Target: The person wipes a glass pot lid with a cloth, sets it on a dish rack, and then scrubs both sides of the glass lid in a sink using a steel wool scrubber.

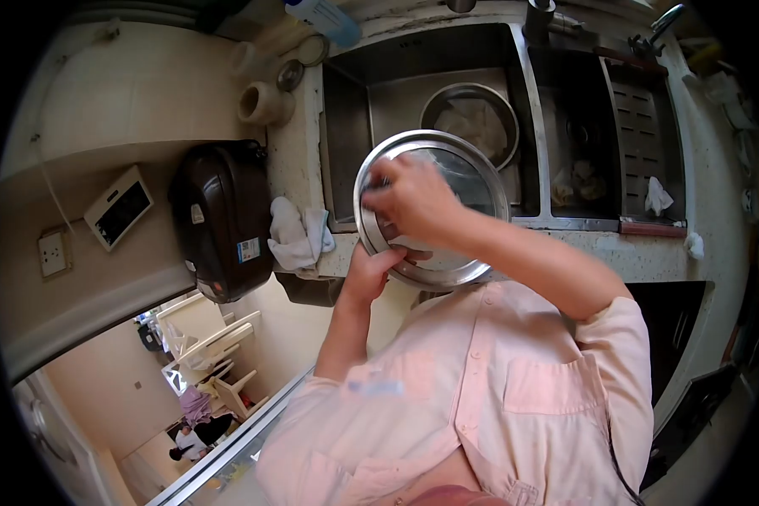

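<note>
In front of my chest, over the near edge of the sink, a round glass pot lid (499,202) with a wide metal rim is held tilted. My left hand (369,270) grips its lower left rim, thumb laid over the edge. Across the lid's face lies my right hand (417,198), its curled fingers blurred by motion near the left side of the rim. Whether those fingers hold anything, I cannot tell. Behind the lid, in the large sink basin (388,93), stands a round metal bowl (514,126) with a pale cloth (474,125) in it.
Right of the basin is a narrower sink (569,93), then a slotted metal drainer (637,110) with a crumpled white scrap (659,196). A white cloth (299,236) lies on the counter at left, beside a black dispenser (219,219). Two people (196,426) are in the room beyond.
</note>
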`<action>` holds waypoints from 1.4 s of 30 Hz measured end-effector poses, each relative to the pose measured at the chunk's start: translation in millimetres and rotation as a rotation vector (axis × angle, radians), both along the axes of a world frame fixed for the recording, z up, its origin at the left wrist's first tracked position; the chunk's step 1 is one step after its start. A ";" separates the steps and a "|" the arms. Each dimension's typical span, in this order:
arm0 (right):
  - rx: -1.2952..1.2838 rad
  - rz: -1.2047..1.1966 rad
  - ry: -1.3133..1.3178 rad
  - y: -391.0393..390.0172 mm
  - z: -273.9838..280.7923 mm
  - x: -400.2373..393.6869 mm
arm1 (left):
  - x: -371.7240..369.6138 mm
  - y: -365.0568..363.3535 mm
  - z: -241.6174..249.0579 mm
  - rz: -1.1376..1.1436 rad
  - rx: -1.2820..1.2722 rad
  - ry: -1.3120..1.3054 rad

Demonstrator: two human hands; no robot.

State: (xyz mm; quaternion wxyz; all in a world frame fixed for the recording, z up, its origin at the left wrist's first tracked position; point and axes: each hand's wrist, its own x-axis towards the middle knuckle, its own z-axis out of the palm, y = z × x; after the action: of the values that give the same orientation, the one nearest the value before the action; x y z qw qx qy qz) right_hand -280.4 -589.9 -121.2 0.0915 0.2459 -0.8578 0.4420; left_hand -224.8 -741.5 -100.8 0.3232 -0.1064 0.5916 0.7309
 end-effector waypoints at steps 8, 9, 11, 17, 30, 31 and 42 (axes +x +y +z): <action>-0.056 -0.025 0.033 -12.6 6.4 15.8 | 3.8 -8.5 -21.5 0.052 -0.092 0.184; 0.002 -0.075 0.056 -9.4 6.1 7.8 | 1.8 -10.9 -20.1 -0.003 -0.084 0.154; 0.128 -0.244 0.124 2.6 -0.4 -23.4 | 1.6 0.8 -3.0 0.009 0.008 0.106; 0.037 -0.277 -0.251 -12.8 -15.2 -31.2 | -2.6 11.8 -7.3 0.025 -0.059 0.152; 0.127 -0.182 -0.181 -35.8 5.7 -17.3 | -2.6 -10.5 -32.9 0.033 -0.086 0.213; 0.048 -0.188 -0.136 -40.4 6.9 -11.2 | -2.8 -11.1 -34.9 0.076 -0.128 0.240; 0.014 -0.447 -0.431 21.5 -34.5 -49.4 | 0.2 -3.0 -9.0 0.128 -0.099 0.215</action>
State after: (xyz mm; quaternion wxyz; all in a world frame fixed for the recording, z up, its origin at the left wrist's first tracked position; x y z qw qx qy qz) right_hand -329.8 -568.4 -155.7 0.0010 -0.0475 -0.8932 0.4472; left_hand -224.7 -744.5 -109.8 0.2049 -0.0809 0.6502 0.7271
